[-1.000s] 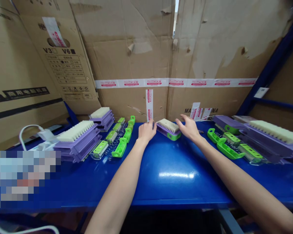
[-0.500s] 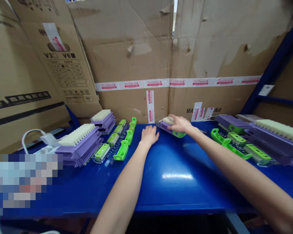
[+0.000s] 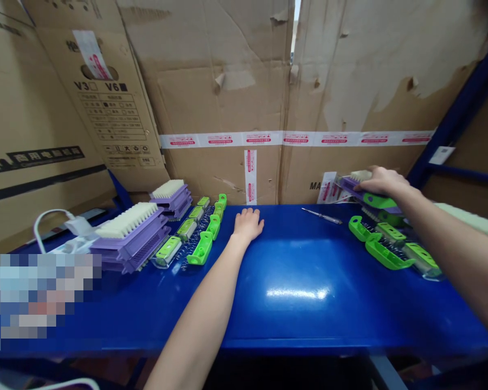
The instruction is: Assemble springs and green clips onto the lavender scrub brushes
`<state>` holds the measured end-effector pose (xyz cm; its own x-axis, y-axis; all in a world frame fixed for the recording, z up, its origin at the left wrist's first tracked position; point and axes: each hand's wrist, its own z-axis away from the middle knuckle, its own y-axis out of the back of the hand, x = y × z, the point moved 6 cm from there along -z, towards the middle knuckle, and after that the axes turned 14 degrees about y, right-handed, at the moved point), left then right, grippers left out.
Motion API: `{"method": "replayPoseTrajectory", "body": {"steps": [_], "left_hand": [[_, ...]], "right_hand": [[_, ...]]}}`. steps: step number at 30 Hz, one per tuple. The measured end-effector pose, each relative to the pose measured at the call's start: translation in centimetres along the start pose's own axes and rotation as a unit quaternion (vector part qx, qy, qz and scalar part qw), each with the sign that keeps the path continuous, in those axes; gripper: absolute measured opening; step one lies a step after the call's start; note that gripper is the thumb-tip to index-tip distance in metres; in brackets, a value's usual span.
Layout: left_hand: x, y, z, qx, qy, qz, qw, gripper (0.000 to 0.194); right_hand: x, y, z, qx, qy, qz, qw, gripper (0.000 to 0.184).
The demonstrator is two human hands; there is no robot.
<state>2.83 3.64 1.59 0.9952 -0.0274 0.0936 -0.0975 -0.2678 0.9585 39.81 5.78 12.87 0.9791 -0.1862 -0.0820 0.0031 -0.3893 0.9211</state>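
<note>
My right hand [image 3: 384, 181] grips a purple brush head [image 3: 352, 186] with pale bristles and a green end. It holds the brush over the purple and green pieces at the right back, partly hiding what is beneath. Whether the brush touches them I cannot tell. My left hand [image 3: 249, 223] lies palm down on the blue table [image 3: 293, 319], fingers spread and holding nothing. Left of it stand bright green end caps [image 3: 201, 249], metal springs [image 3: 195, 235] and clear-sided green blocks [image 3: 168, 251]. A slim screwdriver [image 3: 322, 216] lies between my hands.
Purple brush stacks [image 3: 132, 241] stand at the left, near a white charger [image 3: 81, 225] and its cable. More green caps [image 3: 386, 254] and blocks [image 3: 392, 233] lie under my right arm. Cardboard [image 3: 211, 103] walls off the back; a blue post [image 3: 443, 119] rises at the right.
My right hand has carried the brush head from the back middle to the right, over the pieces there. The screwdriver now shows fully. My left hand has stayed on the table.
</note>
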Motion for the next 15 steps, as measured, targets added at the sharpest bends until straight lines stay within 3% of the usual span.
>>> {"method": "replayPoseTrajectory", "body": {"steps": [2, 15], "left_hand": [[0.0, 0.0, 0.1, 0.001, 0.002, 0.002, 1.0, 0.029], [-0.1, 0.1, 0.2, 0.006, 0.0, -0.006, 1.0, 0.03]], "right_hand": [[1.5, -0.2, -0.2, -0.035, -0.028, -0.002, 0.999, 0.069], [6.4, -1.5, -2.0, -0.063, -0.129, -0.02, 0.989, 0.075]]}}
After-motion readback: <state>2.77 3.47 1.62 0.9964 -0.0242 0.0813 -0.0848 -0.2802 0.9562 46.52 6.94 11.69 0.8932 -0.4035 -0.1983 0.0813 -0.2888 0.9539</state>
